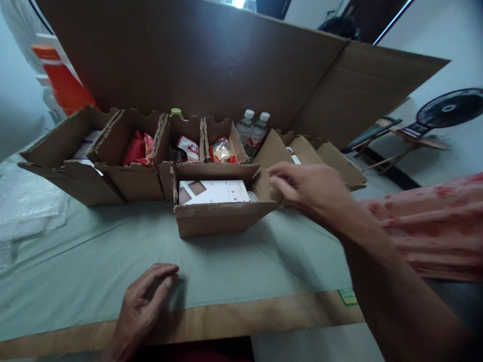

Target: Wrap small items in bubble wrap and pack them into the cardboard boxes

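Plain brown cardboard is showing on the small open box (222, 213), on the row of boxes (128, 176) behind it and on the big sheet (211, 60) standing at the back, while a white packet with brown squares (213, 191) is lying in the near box. Red wrappers (138, 149) and a red-and-white packet (187, 147) are showing in the row, next to a green cap (176, 112) and two clear bottles with white caps (253, 128). The table cover (113, 251) is looking pale grey-green over a light wooden edge (226, 319), and a pink cloth with red blotches (426, 221) is lying at the right, with an orange-and-white container (60, 75) standing far left.
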`<state>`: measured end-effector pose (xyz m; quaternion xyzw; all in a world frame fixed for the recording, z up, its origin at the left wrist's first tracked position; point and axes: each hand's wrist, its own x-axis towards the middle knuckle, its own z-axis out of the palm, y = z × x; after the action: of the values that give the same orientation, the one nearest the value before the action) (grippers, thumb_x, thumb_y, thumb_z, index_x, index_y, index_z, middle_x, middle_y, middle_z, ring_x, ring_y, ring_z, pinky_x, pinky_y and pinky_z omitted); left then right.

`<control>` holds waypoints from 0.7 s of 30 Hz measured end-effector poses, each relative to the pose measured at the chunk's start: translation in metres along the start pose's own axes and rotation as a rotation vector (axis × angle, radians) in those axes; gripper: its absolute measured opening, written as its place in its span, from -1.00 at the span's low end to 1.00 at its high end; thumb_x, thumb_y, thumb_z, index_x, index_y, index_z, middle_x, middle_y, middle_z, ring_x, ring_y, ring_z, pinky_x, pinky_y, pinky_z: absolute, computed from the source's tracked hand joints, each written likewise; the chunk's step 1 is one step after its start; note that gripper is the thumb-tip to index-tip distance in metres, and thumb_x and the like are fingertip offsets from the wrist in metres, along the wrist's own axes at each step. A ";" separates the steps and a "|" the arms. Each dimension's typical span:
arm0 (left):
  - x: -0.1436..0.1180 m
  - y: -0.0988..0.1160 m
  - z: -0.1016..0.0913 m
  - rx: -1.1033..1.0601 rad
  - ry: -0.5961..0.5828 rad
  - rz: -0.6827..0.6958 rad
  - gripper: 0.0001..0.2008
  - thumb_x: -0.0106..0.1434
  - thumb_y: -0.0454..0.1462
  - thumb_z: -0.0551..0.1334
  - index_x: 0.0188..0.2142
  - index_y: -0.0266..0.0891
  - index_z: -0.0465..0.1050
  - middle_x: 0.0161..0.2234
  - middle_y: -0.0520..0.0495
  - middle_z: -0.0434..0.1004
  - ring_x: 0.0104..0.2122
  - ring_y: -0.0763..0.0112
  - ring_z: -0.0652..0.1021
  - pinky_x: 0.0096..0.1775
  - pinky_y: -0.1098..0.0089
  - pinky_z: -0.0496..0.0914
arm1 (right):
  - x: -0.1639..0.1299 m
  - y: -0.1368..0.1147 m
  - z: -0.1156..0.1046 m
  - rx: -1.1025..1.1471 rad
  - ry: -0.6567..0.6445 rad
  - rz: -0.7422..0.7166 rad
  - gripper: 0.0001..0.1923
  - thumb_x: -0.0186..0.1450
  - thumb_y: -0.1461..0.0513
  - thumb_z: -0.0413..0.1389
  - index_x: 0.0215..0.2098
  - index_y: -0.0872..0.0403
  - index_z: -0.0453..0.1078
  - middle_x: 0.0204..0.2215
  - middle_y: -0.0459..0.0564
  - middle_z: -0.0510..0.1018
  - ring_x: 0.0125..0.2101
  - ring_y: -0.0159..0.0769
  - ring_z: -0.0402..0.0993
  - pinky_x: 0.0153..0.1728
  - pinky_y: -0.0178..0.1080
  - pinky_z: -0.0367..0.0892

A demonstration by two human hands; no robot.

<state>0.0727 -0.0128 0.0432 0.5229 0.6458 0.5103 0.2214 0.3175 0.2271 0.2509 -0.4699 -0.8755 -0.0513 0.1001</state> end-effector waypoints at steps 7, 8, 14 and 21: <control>0.043 0.021 0.011 -0.181 0.146 -0.178 -0.27 0.27 -0.09 0.35 0.38 0.05 0.17 0.38 -0.17 0.26 0.29 0.02 0.41 0.22 -0.02 0.41 | -0.077 0.034 0.062 0.602 0.100 0.196 -0.53 0.24 -0.01 0.20 0.03 0.04 0.47 -0.14 0.11 0.66 -0.23 -0.11 0.59 -0.33 -0.16 0.45; 0.052 0.022 0.021 -0.196 0.127 -0.168 -0.18 0.24 -0.08 0.36 0.42 0.06 0.08 0.43 -0.18 0.16 0.36 -0.03 0.30 0.27 -0.09 0.33 | -0.076 0.029 0.081 0.669 0.059 0.189 -0.48 0.22 -0.01 0.22 0.06 0.05 0.43 -0.10 0.13 0.64 -0.21 -0.09 0.58 -0.30 -0.14 0.46; 0.066 0.026 0.061 -0.267 0.046 -0.163 -0.07 0.21 -0.05 0.33 0.45 -0.10 -0.10 0.39 -0.32 0.17 0.33 -0.07 0.33 0.30 -0.12 0.28 | -0.089 -0.009 0.136 0.805 0.109 0.238 -0.60 0.23 0.02 0.20 -0.08 0.09 0.38 -0.17 0.13 0.59 -0.28 -0.13 0.54 -0.22 -0.05 0.49; -0.027 0.008 -0.012 -0.227 0.164 -0.270 -0.33 0.24 -0.10 0.37 0.29 0.04 0.18 0.28 -0.15 0.34 0.23 0.03 0.47 0.21 0.05 0.45 | -0.161 -0.080 0.127 0.813 0.242 0.121 -0.66 0.26 0.17 0.18 0.01 0.00 0.43 -0.04 0.16 0.56 -0.04 0.02 0.52 -0.02 0.08 0.48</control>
<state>0.0759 -0.0431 0.0477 0.3598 0.6643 0.5864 0.2923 0.3215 0.0752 0.0915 -0.4333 -0.7774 0.2489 0.3820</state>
